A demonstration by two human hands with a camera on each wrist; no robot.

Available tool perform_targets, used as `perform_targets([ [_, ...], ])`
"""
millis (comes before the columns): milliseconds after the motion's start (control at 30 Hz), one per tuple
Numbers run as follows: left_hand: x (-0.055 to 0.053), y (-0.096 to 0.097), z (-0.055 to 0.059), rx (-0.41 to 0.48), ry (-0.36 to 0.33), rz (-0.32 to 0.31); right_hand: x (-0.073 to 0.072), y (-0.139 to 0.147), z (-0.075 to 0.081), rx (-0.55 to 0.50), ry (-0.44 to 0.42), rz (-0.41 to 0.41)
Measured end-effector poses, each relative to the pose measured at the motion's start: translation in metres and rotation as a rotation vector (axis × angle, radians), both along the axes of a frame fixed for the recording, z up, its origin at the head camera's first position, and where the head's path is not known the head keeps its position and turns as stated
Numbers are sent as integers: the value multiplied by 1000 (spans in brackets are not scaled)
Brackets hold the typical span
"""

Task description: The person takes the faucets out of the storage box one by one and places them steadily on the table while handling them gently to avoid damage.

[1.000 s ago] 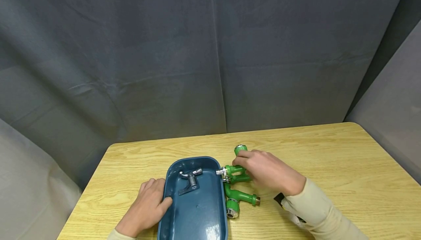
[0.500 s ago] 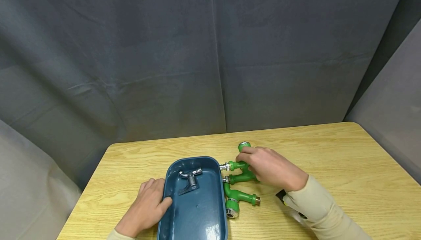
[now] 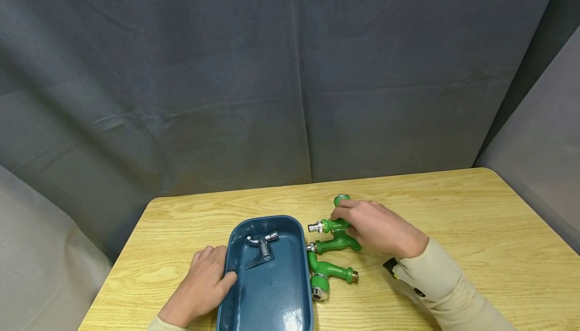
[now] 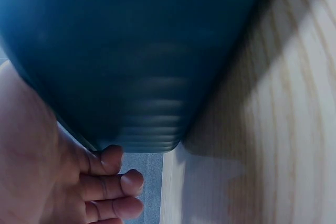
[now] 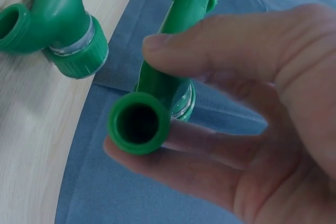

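My right hand (image 3: pixel 380 227) holds a green faucet (image 5: pixel 184 17) above the table's right-middle area, thumb on one side and fingers on the other. Its open green end faces the right wrist camera. Just below it in the head view lies a second green faucet (image 3: pixel 337 243), and nearer me a third green faucet (image 3: pixel 335 270), both along the tray's right side. At the left rim of the blue tray (image 3: pixel 274 298), my left hand (image 3: pixel 201 283) grips with the thumb over the rim and fingers outside. A chrome faucet (image 3: pixel 265 250) with a dark lever lies inside the tray.
The wooden table (image 3: pixel 453 210) extends to both sides of the tray and behind it. A grey cloth (image 3: pixel 226 94) hangs along the table's back edge, with paler cloth at both sides.
My right hand has moved right and slightly back with the green faucet, whose metal end has drawn away from the tray's rim. The left hand and tray have stayed put.
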State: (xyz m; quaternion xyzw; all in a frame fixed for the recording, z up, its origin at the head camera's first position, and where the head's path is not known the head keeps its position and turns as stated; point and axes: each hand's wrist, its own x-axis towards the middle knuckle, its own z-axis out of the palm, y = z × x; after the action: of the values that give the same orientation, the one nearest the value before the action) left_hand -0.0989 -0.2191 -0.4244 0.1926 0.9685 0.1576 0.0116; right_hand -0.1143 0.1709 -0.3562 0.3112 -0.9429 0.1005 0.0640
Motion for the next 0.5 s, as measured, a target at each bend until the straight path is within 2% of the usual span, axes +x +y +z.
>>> perform_targets([
  [500, 0, -1, 0, -1, -9, 12, -7, 4, -3, -20, -19, 27],
])
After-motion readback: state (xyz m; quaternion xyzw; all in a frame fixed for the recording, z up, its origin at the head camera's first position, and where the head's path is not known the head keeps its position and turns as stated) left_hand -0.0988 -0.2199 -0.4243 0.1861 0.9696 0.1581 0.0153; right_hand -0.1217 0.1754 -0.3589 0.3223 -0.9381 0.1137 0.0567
